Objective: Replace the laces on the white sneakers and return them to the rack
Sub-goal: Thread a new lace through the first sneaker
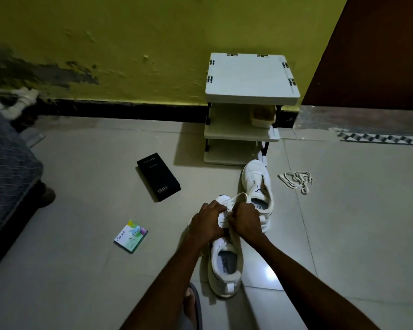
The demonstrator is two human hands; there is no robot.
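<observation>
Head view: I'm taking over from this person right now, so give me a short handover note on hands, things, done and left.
Left hand and right hand: both curled on a white lace at the front of the near sneaker, which lies on the floor.
Far sneaker lies by the rack, seemingly unlaced; a loose lace pile lies to its right.
Neither sneaker is on the rack.
Done: near sneaker's lacing under way.
Left: finish it, lace the far sneaker, return both to the rack.
</observation>
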